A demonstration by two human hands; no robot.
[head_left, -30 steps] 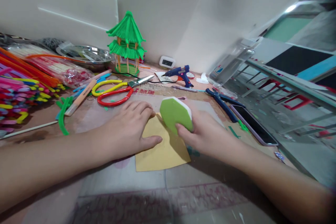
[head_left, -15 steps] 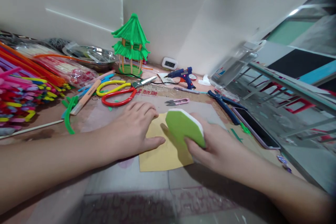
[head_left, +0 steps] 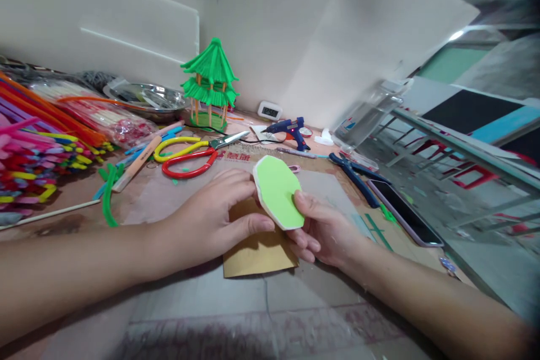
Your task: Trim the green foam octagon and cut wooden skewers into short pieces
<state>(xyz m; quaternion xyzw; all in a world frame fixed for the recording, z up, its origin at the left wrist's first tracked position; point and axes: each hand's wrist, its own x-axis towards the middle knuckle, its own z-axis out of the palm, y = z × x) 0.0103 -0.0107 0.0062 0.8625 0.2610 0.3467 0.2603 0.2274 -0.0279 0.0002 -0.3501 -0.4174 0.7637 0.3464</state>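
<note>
A green-topped white foam octagon (head_left: 277, 191) is held up above a tan sheet of sandpaper (head_left: 257, 250) that lies on the table. My right hand (head_left: 323, 230) grips the octagon from below, thumb on its green face. My left hand (head_left: 211, 216) touches the octagon's left edge with fingertips and thumb, its palm over the sandpaper's left part. The green face is tilted toward me.
Red and yellow scissors (head_left: 189, 154), a blue glue gun (head_left: 289, 128), a green model pavilion (head_left: 210, 83), dark blue pliers (head_left: 358, 177) and a phone (head_left: 403, 211) lie behind. Bundles of coloured pipe cleaners (head_left: 34, 140) fill the left. A metal bowl (head_left: 147, 98) stands by the wall.
My right hand lifted the octagon off the sandpaper and turned its green face up. My left hand left the sheet and came up to the octagon's edge.
</note>
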